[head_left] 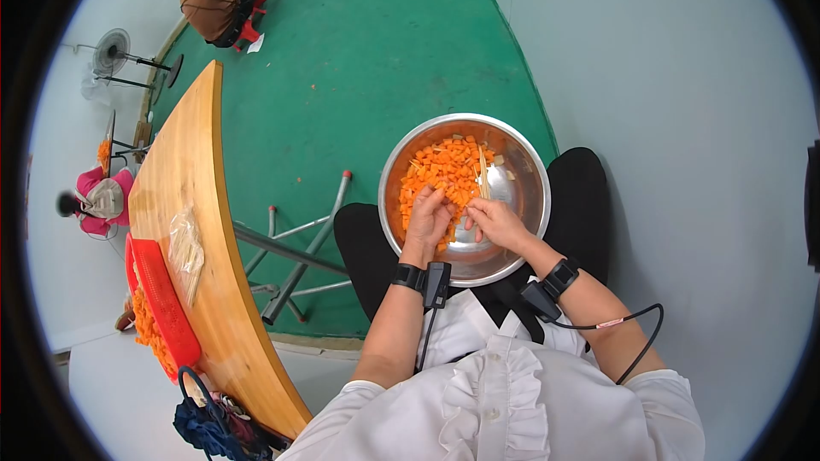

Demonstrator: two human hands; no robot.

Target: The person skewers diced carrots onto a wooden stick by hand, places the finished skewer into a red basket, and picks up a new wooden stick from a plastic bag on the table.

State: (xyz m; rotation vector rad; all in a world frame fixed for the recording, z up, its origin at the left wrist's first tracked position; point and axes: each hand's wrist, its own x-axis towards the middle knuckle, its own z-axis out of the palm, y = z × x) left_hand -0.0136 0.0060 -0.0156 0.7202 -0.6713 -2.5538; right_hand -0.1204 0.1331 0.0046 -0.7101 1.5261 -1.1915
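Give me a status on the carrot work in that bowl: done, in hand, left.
Done: a heap of diced carrot already lies in the steel bowl on the person's lap. In hand: the left hand and right hand are both down among the cubes, fingers curled; what each grip encloses is hidden. Left: the near part of the bowl shows bare metal, and more carrot pieces sit by the red tray on the wooden table.

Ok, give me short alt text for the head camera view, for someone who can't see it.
Seen from above, a person's left hand and right hand reach into a steel bowl of diced carrot held on their lap. A wooden table with a red basket stands to the left on a green floor.
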